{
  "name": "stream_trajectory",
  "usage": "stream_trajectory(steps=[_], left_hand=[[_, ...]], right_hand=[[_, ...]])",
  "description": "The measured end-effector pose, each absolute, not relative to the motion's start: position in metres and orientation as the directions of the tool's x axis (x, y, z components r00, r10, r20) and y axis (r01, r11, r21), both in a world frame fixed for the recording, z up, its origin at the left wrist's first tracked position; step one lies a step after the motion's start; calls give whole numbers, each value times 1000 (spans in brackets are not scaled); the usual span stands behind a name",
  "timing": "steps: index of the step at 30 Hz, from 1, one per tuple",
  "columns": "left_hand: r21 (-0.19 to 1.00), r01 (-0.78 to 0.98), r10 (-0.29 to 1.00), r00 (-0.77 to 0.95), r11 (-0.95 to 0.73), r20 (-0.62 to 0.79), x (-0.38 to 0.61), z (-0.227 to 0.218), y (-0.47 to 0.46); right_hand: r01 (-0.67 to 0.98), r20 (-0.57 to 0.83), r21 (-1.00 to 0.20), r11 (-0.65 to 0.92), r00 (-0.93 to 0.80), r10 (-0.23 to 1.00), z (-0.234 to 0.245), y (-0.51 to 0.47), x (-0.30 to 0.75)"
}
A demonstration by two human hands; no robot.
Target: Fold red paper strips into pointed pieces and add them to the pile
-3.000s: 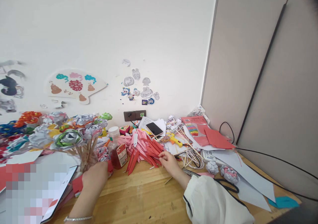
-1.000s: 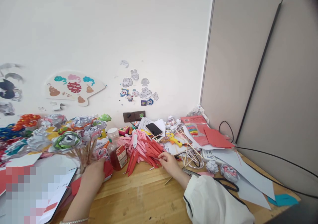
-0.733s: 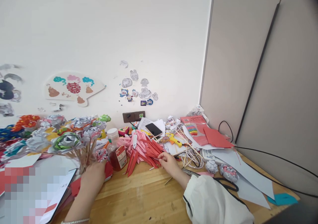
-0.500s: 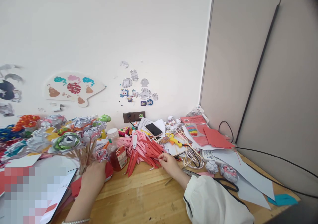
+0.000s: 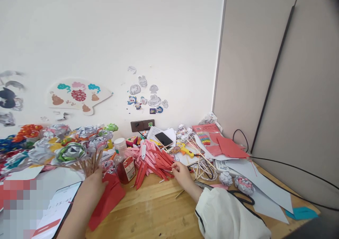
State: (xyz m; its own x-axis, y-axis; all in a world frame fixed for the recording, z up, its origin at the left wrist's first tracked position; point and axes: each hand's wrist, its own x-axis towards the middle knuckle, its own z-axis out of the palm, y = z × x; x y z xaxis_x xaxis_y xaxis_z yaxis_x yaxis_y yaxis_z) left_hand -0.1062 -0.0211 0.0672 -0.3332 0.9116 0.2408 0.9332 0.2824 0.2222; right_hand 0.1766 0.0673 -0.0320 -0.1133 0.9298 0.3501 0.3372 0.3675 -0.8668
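Observation:
My left hand (image 5: pixel 91 191) lies on a red sheet of paper (image 5: pixel 108 201) at the table's front left, fingers curled over its far edge, just below a bunch of paper roses on wooden sticks (image 5: pixel 76 150). My right hand (image 5: pixel 182 173), in a white sleeve (image 5: pixel 227 216), rests at the near edge of a heap of folded red and pink paper strips (image 5: pixel 153 159), its fingertips pinched at one strip. A small bottle with red contents (image 5: pixel 124 163) stands between the two hands.
A phone (image 5: pixel 57 210) lies at the front left. Further back are a black phone (image 5: pixel 164 138), a yellow glue gun (image 5: pixel 186 149), red paper sheets (image 5: pixel 229 147), crumpled paper balls, black scissors (image 5: pixel 242 196) and cables by the right partition.
My left hand has pulled the red sheet toward me and out into the open on the wood. My right hand has stayed at the strip heap.

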Motion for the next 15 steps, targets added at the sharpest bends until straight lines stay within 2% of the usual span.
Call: stream_trajectory(steps=[3, 6, 8, 10, 12, 15], left_hand=[[125, 956, 939, -286, 265, 192, -106, 71, -21], [146, 966, 959, -237, 215, 157, -103, 73, -22], [234, 961, 978, -178, 148, 109, -98, 74, -25], [380, 923, 995, -86, 60, 51, -90, 75, -28], [550, 834, 999, -19, 35, -34, -79, 74, -30], [719, 694, 990, 63, 45, -124, -58, 69, -27]], right_hand=[[364, 353, -857, 366, -103, 930, -31, 67, 177], [377, 366, -848, 373, -93, 926, -31, 67, 176], [392, 378, -837, 382, -90, 921, -30, 66, 176], [413, 390, -821, 395, -99, 915, -28, 64, 176], [425, 402, -803, 418, -130, 906, -23, 59, 175], [377, 439, -783, 494, -226, 869, -15, 47, 173]])
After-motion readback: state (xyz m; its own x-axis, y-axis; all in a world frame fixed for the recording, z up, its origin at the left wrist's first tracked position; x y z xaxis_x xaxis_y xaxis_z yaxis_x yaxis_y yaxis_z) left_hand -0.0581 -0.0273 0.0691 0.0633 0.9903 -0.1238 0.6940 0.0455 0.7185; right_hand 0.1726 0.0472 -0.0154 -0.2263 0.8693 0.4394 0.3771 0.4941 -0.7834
